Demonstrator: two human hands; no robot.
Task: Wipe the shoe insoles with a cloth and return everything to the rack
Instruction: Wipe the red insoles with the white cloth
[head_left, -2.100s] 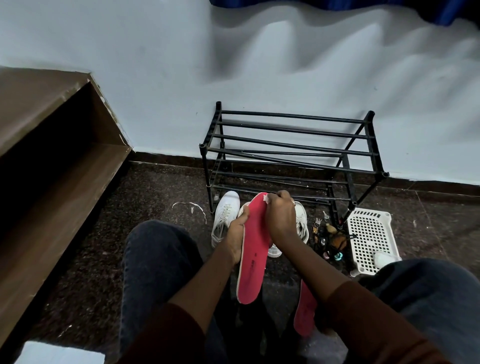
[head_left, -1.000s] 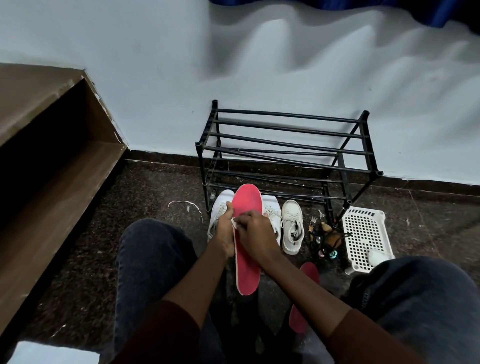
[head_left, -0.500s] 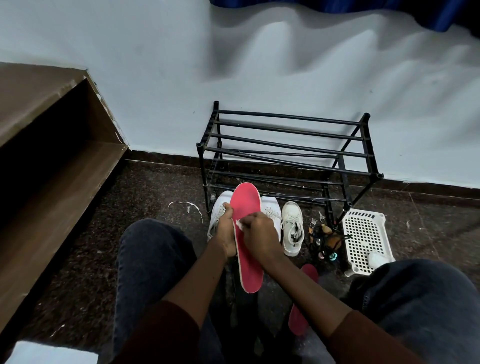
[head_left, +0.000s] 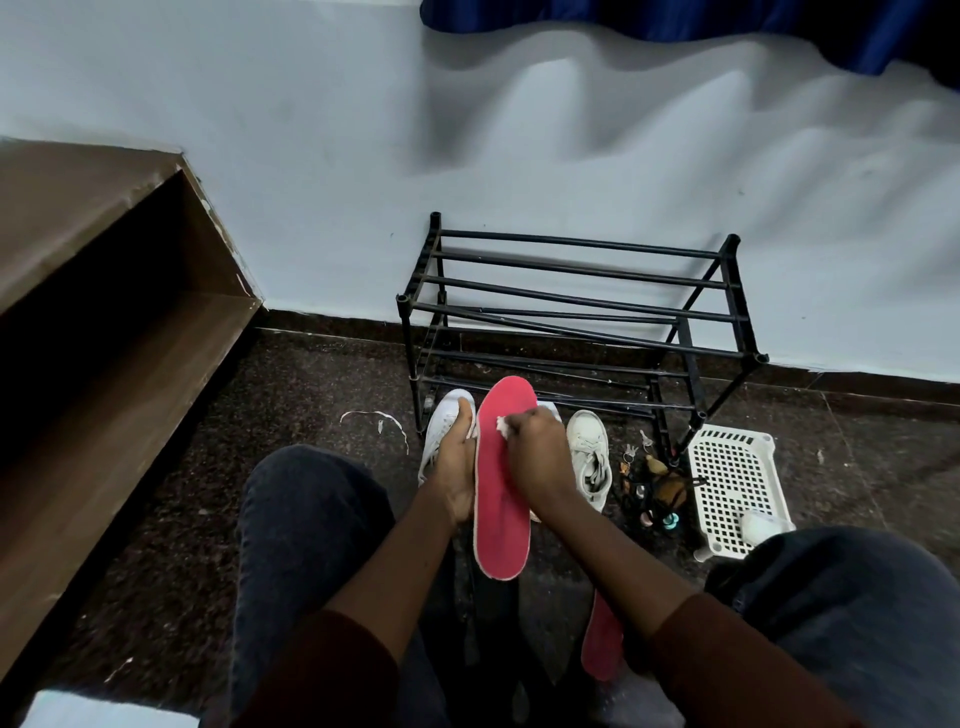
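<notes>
Upright red insole (head_left: 500, 504), white cloth (head_left: 503, 424) pressed against its upper part.

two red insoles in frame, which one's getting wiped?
The red insole held up centre: left hand holds its edge, right hand presses the cloth on it. The other insole lies on the floor.

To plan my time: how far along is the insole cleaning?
Done: nothing visibly finished. In hand: left hand holds one red insole, right hand rubs a white cloth on it. Left: second red insole on the floor, perhaps unwiped, then white shoes onto the black rack.
</notes>
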